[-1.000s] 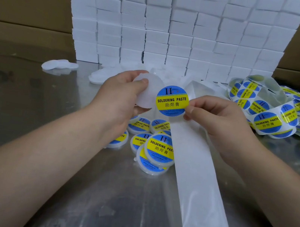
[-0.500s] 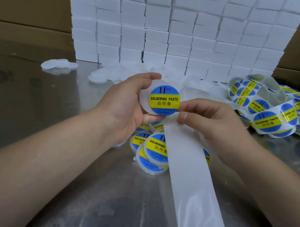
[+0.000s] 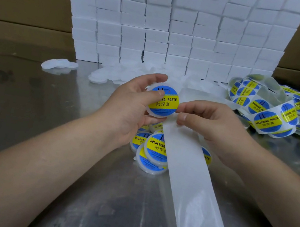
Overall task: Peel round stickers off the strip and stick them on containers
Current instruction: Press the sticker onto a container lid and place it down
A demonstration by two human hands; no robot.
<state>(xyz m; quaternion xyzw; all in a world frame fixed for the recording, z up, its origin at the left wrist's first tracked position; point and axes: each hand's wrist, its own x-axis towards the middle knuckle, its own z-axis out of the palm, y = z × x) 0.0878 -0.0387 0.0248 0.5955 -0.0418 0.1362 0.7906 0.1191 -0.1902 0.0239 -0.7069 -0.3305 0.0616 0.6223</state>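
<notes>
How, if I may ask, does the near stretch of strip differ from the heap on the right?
The near stretch is bare; the heap carries blue-and-yellow round stickers. The near stretch runs straight and smooth from the right hand, which holds it; the heap lies looped and tangled on the table. Both are the same whitish backing.

Head view: looks forward-down, close over steel table (image 3: 27,113).

1 container (image 3: 163,101) in left hand (image 3: 132,110); 1 strip (image 3: 190,178) in right hand (image 3: 211,127); at least 5 labelled containers (image 3: 156,147) under both; roughly a dozen stickers (image 3: 268,120) beyond right hand.
</notes>
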